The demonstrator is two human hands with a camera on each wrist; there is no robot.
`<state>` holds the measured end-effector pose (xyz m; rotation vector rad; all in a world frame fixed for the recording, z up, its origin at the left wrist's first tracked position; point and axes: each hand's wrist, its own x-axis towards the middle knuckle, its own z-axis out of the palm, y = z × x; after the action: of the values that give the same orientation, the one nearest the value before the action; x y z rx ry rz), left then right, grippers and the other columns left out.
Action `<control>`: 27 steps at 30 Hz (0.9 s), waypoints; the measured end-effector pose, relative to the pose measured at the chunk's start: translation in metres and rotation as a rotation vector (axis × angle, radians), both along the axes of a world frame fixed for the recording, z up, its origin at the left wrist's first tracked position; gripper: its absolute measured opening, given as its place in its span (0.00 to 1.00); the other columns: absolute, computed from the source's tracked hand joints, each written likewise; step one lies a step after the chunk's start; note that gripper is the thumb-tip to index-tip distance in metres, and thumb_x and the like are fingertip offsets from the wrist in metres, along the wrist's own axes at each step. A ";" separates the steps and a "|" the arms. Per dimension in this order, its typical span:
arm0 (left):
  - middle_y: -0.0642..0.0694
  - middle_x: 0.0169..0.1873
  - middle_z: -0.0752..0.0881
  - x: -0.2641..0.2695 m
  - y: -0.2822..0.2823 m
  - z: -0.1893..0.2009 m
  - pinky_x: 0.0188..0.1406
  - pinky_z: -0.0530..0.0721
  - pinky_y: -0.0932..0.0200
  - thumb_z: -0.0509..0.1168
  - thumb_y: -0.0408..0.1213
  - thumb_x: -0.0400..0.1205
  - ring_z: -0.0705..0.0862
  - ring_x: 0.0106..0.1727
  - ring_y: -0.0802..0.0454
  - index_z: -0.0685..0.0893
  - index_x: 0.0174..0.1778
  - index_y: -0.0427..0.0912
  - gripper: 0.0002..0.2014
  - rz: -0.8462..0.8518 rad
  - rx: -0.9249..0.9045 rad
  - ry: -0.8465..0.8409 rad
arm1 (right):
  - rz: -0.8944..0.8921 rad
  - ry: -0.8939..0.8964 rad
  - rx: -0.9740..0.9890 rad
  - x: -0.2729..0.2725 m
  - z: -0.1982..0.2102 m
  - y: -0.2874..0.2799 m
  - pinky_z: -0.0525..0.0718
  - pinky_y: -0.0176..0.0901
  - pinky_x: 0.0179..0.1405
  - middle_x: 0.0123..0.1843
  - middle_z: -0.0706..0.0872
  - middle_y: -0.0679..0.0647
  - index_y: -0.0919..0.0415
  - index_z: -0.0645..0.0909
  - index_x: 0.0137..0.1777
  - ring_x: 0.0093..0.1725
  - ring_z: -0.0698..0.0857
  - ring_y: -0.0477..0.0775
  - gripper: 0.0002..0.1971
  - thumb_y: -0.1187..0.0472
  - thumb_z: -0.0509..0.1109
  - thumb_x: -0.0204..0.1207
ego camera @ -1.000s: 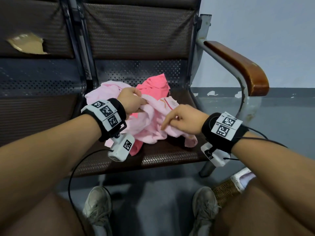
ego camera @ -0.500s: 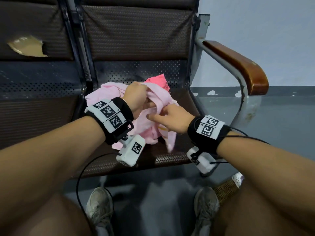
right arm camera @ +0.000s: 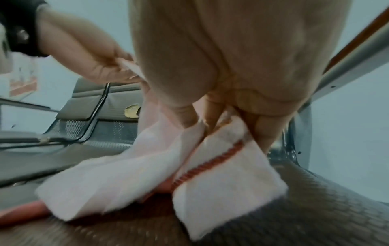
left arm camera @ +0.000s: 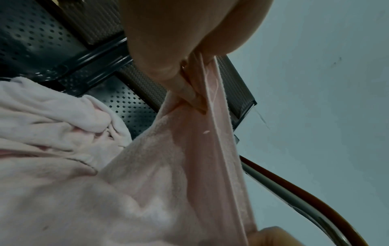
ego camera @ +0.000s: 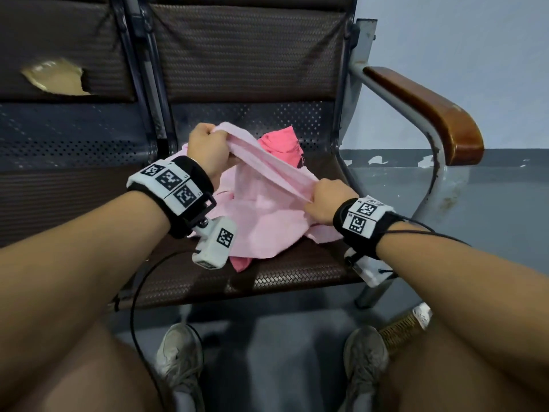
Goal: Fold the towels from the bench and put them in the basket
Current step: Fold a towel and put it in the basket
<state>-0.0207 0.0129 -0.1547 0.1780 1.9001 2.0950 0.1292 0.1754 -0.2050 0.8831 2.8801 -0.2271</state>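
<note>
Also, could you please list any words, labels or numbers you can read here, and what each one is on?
No text can be read for certain.
Left wristband: square code markers; the tiny characters beside them are too small to read.
Right wristband: the same.
Wall poster: blurred, unreadable.

You're holding a soft, nubby terry-cloth pale pink towel (ego camera: 261, 215). Under it, the bench (ego camera: 297, 281) seat is matt woven brown mesh, its back panel perforated metal, and its armrest (ego camera: 430, 114) glossy worn wood.
</note>
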 end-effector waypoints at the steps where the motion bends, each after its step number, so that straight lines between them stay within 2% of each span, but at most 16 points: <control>1: 0.34 0.50 0.82 -0.002 -0.001 -0.001 0.35 0.90 0.52 0.54 0.26 0.84 0.86 0.48 0.41 0.74 0.53 0.36 0.06 0.031 -0.002 -0.003 | -0.014 -0.016 -0.040 0.001 -0.002 0.001 0.76 0.44 0.39 0.52 0.87 0.64 0.63 0.82 0.51 0.44 0.84 0.64 0.14 0.52 0.66 0.77; 2: 0.34 0.51 0.83 -0.004 -0.004 -0.002 0.31 0.89 0.54 0.53 0.25 0.84 0.87 0.47 0.42 0.74 0.57 0.35 0.09 0.056 -0.012 0.000 | -0.030 -0.005 -0.089 0.002 -0.003 0.004 0.76 0.44 0.40 0.51 0.87 0.65 0.63 0.82 0.48 0.43 0.83 0.63 0.11 0.54 0.65 0.78; 4: 0.34 0.49 0.85 -0.009 -0.011 -0.005 0.26 0.87 0.57 0.51 0.23 0.82 0.90 0.42 0.43 0.77 0.63 0.33 0.16 0.077 -0.070 0.012 | -0.071 0.129 -0.184 0.003 0.001 0.012 0.78 0.44 0.44 0.49 0.88 0.65 0.63 0.84 0.48 0.45 0.85 0.63 0.11 0.58 0.62 0.80; 6: 0.35 0.41 0.88 -0.012 -0.016 -0.009 0.21 0.85 0.61 0.50 0.22 0.83 0.91 0.31 0.46 0.81 0.60 0.35 0.17 0.034 -0.176 0.015 | -0.113 0.333 -0.306 0.003 0.010 0.022 0.81 0.45 0.51 0.50 0.88 0.64 0.63 0.86 0.51 0.51 0.86 0.64 0.13 0.62 0.58 0.83; 8: 0.38 0.31 0.87 -0.010 -0.018 -0.012 0.18 0.81 0.66 0.50 0.22 0.84 0.88 0.21 0.53 0.84 0.54 0.37 0.17 -0.050 -0.255 0.026 | -0.161 0.496 -0.422 0.002 0.018 0.026 0.81 0.49 0.56 0.53 0.86 0.64 0.64 0.84 0.57 0.54 0.85 0.62 0.15 0.63 0.54 0.86; 9: 0.39 0.29 0.87 -0.010 -0.017 -0.013 0.18 0.80 0.67 0.51 0.22 0.85 0.87 0.21 0.54 0.85 0.51 0.38 0.17 -0.078 -0.246 0.030 | -0.162 0.546 -0.406 0.001 0.020 0.027 0.79 0.49 0.56 0.53 0.85 0.64 0.65 0.82 0.56 0.54 0.83 0.61 0.16 0.61 0.53 0.87; 10: 0.39 0.30 0.88 -0.010 -0.016 -0.012 0.20 0.82 0.67 0.51 0.21 0.85 0.88 0.23 0.53 0.86 0.49 0.38 0.17 -0.092 -0.203 0.022 | -0.140 0.575 -0.338 0.001 0.021 0.027 0.78 0.50 0.55 0.52 0.84 0.64 0.65 0.81 0.52 0.52 0.82 0.60 0.17 0.58 0.52 0.88; 12: 0.37 0.37 0.90 -0.014 -0.016 -0.009 0.29 0.87 0.65 0.53 0.20 0.85 0.92 0.32 0.48 0.87 0.51 0.36 0.17 -0.079 -0.074 -0.033 | -0.020 0.538 -0.177 0.005 0.021 0.030 0.77 0.50 0.48 0.45 0.83 0.60 0.61 0.78 0.42 0.45 0.80 0.58 0.20 0.51 0.54 0.89; 14: 0.37 0.41 0.90 -0.022 -0.021 -0.008 0.35 0.88 0.64 0.56 0.18 0.84 0.93 0.35 0.47 0.88 0.52 0.34 0.15 -0.043 0.007 -0.070 | 0.128 0.343 -0.084 0.013 0.016 0.036 0.75 0.47 0.43 0.43 0.83 0.54 0.60 0.82 0.47 0.43 0.81 0.57 0.16 0.48 0.64 0.85; 16: 0.37 0.43 0.90 -0.030 -0.027 -0.010 0.39 0.88 0.65 0.59 0.18 0.84 0.91 0.34 0.50 0.89 0.51 0.35 0.14 -0.037 0.013 -0.070 | 0.219 0.157 -0.040 0.020 0.008 0.042 0.72 0.42 0.42 0.44 0.84 0.51 0.58 0.82 0.48 0.46 0.84 0.57 0.07 0.55 0.72 0.78; 17: 0.36 0.44 0.89 -0.033 -0.030 -0.013 0.39 0.88 0.65 0.59 0.18 0.84 0.91 0.34 0.51 0.89 0.51 0.35 0.14 -0.042 -0.003 -0.063 | 0.231 0.116 -0.036 0.023 0.004 0.044 0.71 0.39 0.43 0.47 0.85 0.51 0.58 0.83 0.49 0.48 0.84 0.57 0.05 0.59 0.72 0.76; 20: 0.36 0.44 0.89 -0.035 -0.035 -0.019 0.37 0.88 0.64 0.58 0.20 0.84 0.91 0.37 0.47 0.88 0.48 0.34 0.13 -0.080 -0.070 -0.037 | 0.228 0.149 -0.083 0.030 0.003 0.048 0.73 0.37 0.47 0.55 0.90 0.53 0.55 0.88 0.55 0.53 0.86 0.58 0.10 0.62 0.66 0.80; 22: 0.41 0.42 0.87 -0.034 -0.037 -0.022 0.33 0.87 0.65 0.60 0.22 0.84 0.89 0.37 0.51 0.84 0.44 0.39 0.11 -0.134 -0.176 -0.001 | 0.201 0.203 -0.155 0.032 0.008 0.049 0.77 0.39 0.49 0.56 0.91 0.53 0.55 0.88 0.58 0.54 0.87 0.59 0.14 0.64 0.62 0.81; 25: 0.45 0.25 0.86 -0.033 -0.039 -0.025 0.29 0.89 0.58 0.62 0.26 0.84 0.87 0.26 0.53 0.81 0.40 0.38 0.08 -0.134 -0.254 -0.047 | 0.175 0.267 -0.188 0.034 0.012 0.050 0.79 0.45 0.49 0.54 0.90 0.59 0.59 0.87 0.57 0.54 0.86 0.63 0.15 0.67 0.59 0.80; 27: 0.44 0.22 0.85 -0.032 -0.041 -0.025 0.31 0.89 0.56 0.63 0.31 0.85 0.86 0.25 0.50 0.81 0.40 0.36 0.08 -0.141 -0.303 -0.053 | 0.154 0.297 -0.228 0.035 0.016 0.050 0.82 0.48 0.54 0.53 0.90 0.61 0.61 0.87 0.55 0.53 0.85 0.62 0.16 0.69 0.57 0.80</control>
<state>-0.0527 -0.0283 -0.1797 0.1796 2.0783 1.6816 0.1641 0.2252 -0.1891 0.6311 3.0844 -0.7092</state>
